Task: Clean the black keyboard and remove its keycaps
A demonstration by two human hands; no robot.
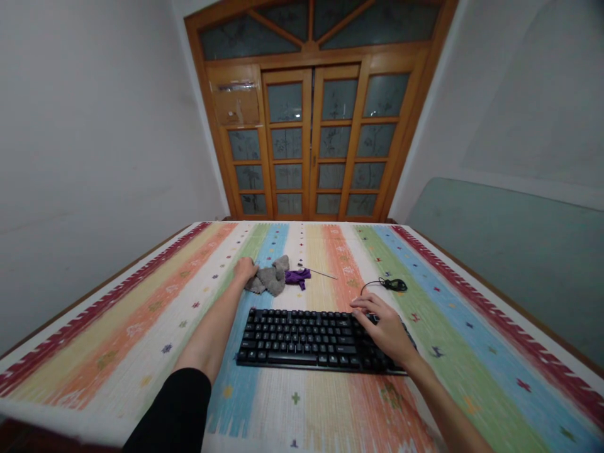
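Note:
A black keyboard point(302, 340) lies on the striped tablecloth in front of me, its long side facing me. My right hand point(384, 327) is over its right end, hiding many of the keys there. The fingers reach past the far edge, with the thumb apart from them, and hold nothing that I can see. Farther off to the left, my left hand point(245, 270) is closed at the left end of a crumpled grey cloth point(271, 280). Against that cloth's right side sits a small purple cloth point(297, 277).
A thin rod-like tool point(321, 272) lies beyond the purple cloth. Behind the keyboard's right end is a bundled black cable point(396, 285). The striped tablecloth point(189, 327) covers the table, with wooden glazed doors point(311, 138) beyond and a pale green board point(509, 251) at right.

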